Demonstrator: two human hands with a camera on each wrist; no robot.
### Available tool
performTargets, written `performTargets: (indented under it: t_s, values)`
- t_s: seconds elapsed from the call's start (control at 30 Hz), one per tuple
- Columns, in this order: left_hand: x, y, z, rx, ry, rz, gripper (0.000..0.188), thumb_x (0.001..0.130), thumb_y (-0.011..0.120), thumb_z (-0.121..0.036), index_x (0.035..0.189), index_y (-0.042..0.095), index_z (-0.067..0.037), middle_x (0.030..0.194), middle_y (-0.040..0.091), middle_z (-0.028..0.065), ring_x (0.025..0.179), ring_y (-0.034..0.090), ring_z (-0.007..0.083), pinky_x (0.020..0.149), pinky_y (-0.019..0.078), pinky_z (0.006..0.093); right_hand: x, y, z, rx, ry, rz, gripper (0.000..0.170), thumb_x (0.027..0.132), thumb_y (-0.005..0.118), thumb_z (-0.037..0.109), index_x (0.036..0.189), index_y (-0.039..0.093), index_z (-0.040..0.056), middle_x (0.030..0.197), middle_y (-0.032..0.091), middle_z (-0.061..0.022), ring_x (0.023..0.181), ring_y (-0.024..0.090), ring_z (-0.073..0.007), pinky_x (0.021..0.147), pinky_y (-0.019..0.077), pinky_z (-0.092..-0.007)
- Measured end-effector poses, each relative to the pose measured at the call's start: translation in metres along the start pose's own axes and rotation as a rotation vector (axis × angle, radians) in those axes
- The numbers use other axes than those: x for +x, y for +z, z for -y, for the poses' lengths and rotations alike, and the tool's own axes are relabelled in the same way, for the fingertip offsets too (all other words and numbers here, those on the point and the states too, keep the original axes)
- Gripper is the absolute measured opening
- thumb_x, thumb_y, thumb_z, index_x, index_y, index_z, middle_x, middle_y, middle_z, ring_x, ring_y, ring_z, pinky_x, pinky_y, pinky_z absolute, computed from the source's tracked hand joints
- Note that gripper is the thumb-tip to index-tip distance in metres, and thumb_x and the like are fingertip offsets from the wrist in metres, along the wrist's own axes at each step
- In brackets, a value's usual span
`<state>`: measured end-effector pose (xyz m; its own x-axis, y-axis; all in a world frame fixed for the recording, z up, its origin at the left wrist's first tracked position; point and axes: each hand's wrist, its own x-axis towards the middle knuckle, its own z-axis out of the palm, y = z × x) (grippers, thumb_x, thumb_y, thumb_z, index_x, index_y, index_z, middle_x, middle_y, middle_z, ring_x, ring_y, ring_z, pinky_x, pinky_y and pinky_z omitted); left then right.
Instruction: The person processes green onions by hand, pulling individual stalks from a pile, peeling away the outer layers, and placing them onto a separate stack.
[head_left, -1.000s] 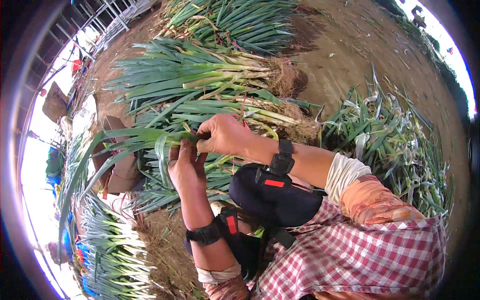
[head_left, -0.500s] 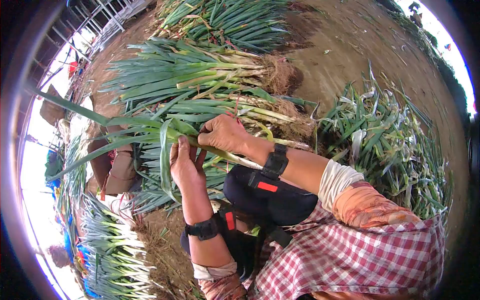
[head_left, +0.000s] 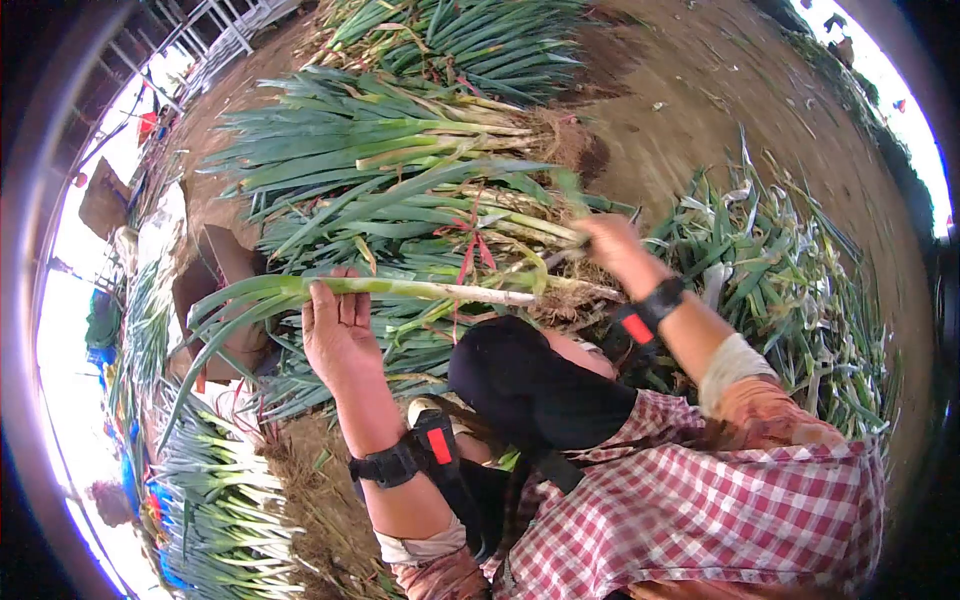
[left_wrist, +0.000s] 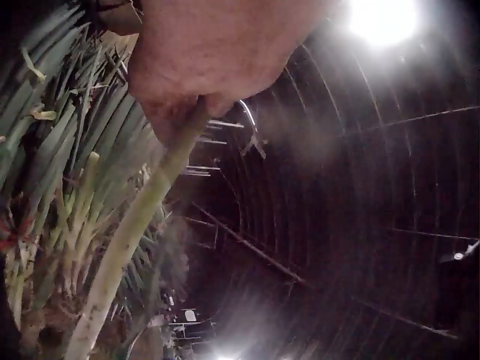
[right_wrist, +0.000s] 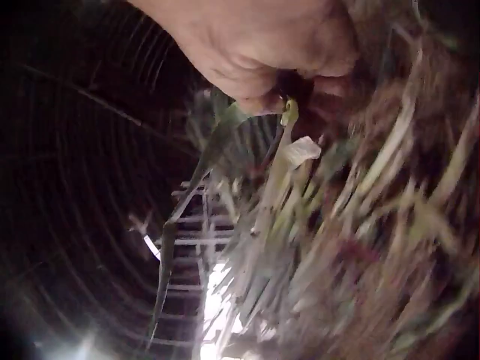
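My left hand (head_left: pixel 342 335) pinches a green onion (head_left: pixel 450 292) by its green part, thumb in front and fingers behind. Its white stem points right, and its long leaves droop to the left. In the left wrist view the pale stem (left_wrist: pixel 127 240) slants down from the fingers. Off to the right, my right hand (head_left: pixel 615 248) is blurred and grips a torn leaf (head_left: pixel 568 190) with curled fingers. That strip of leaf (right_wrist: pixel 166 255) dangles from the fingertips in the right wrist view. Below both hands lie bundled green onions (head_left: pixel 400 215) tied with red string (head_left: pixel 470 245).
A heap of stripped leaves (head_left: pixel 770 290) lies on the soil to the right. More bundles (head_left: pixel 400 130) stretch away at the back. At the lower left lies a row of cleaned green onions (head_left: pixel 230 500), near a cardboard box (head_left: pixel 225 270).
My right hand has pulled away from the green onion to the right, taking a leaf with it. The left hand still holds the stalk, slightly farther left; the bent leaf hanging beside it is gone.
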<state>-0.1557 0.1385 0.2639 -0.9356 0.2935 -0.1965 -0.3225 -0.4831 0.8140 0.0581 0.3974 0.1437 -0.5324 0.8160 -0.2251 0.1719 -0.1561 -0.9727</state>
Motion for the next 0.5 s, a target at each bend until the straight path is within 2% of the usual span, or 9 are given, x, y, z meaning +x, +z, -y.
performTargets:
  t_s: [0.07,0.13,0.2,0.27,0.33,0.37,0.4,0.43,0.5]
  values:
    - [0.005,-0.01,-0.005,-0.021,0.011,-0.012,0.022,0.083,0.055,-0.018,0.098,0.048,-0.004,0.1,0.057,0.013,0.092,0.057,0.0236,0.077,0.0477,0.0344,0.021,-0.083,-0.042,-0.165,-0.001,-0.23,0.024,0.071,0.061,0.021,0.074,0.061,-0.0027,0.067,0.06,-0.0133,0.048,0.055,-0.0169,0.047,0.0444,-0.0326]
    - [0.008,-0.013,-0.008,-0.067,0.017,0.024,0.02,0.083,0.056,-0.017,0.097,0.048,-0.005,0.097,0.058,0.0126,0.092,0.057,0.0245,0.076,0.0486,0.0355,0.056,-0.174,-0.072,-0.899,0.128,-0.292,0.035,0.073,0.059,0.029,0.08,0.059,-0.0056,0.076,0.059,-0.0237,0.059,0.059,-0.0296,0.055,0.0468,-0.0387]
    - [0.012,-0.013,-0.003,-0.086,0.01,0.054,0.018,0.082,0.056,-0.015,0.095,0.048,-0.005,0.094,0.057,0.0124,0.091,0.057,0.0252,0.076,0.0493,0.0365,0.005,-0.113,0.019,-1.143,-0.062,-0.274,0.037,0.076,0.056,0.03,0.09,0.058,-0.0041,0.082,0.06,-0.0228,0.073,0.059,-0.0334,0.063,0.0459,-0.0414]
    - [0.013,-0.008,0.004,-0.102,-0.029,0.087,0.019,0.082,0.056,-0.013,0.096,0.047,-0.004,0.095,0.057,0.0128,0.09,0.057,0.026,0.075,0.0496,0.0362,0.004,-0.063,0.044,-1.178,-0.31,-0.272,0.039,0.077,0.054,0.033,0.099,0.056,0.0004,0.089,0.059,-0.0216,0.083,0.057,-0.0355,0.07,0.0446,-0.0425]
    - [0.011,0.0,0.01,-0.052,-0.039,0.092,0.019,0.082,0.056,-0.013,0.097,0.046,-0.005,0.095,0.057,0.0126,0.09,0.057,0.026,0.075,0.0495,0.0357,-0.025,0.011,0.092,-0.834,-0.559,0.017,0.033,0.08,0.055,0.03,0.101,0.057,0.0044,0.093,0.06,-0.0162,0.084,0.059,-0.028,0.071,0.0454,-0.036]
    - [0.009,0.004,0.012,0.002,-0.044,0.082,0.02,0.082,0.056,-0.014,0.097,0.046,-0.005,0.096,0.056,0.0124,0.089,0.057,0.026,0.074,0.0495,0.0352,-0.044,0.049,0.117,-0.836,-0.467,0.169,0.031,0.079,0.056,0.027,0.099,0.058,0.0038,0.091,0.06,-0.0149,0.083,0.059,-0.0282,0.07,0.0456,-0.0354]
    - [0.006,0.007,0.013,0.008,-0.044,0.091,0.02,0.082,0.056,-0.014,0.097,0.046,-0.005,0.096,0.056,0.0124,0.089,0.057,0.026,0.074,0.0495,0.0352,-0.05,0.078,0.126,-0.765,-0.584,0.354,0.03,0.077,0.058,0.025,0.097,0.058,0.0034,0.089,0.06,-0.0156,0.082,0.058,-0.0298,0.07,0.0456,-0.036]
    - [0.002,0.011,0.012,0.024,-0.047,0.078,0.02,0.082,0.056,-0.013,0.097,0.045,-0.005,0.095,0.056,0.012,0.089,0.057,0.0256,0.074,0.0494,0.0349,-0.051,0.104,0.117,-0.675,-0.833,0.378,0.028,0.074,0.06,0.024,0.094,0.06,0.0034,0.085,0.059,-0.0168,0.08,0.057,-0.0323,0.069,0.0451,-0.0378]
    - [-0.001,0.01,0.012,0.027,-0.044,0.087,0.02,0.081,0.057,-0.013,0.097,0.045,-0.007,0.092,0.057,0.0095,0.087,0.058,0.0242,0.073,0.0492,0.0347,-0.065,0.14,0.121,-0.637,-0.869,0.387,0.023,0.073,0.06,0.02,0.087,0.061,0.0025,0.079,0.058,-0.0162,0.076,0.056,-0.0329,0.066,0.0441,-0.0392]
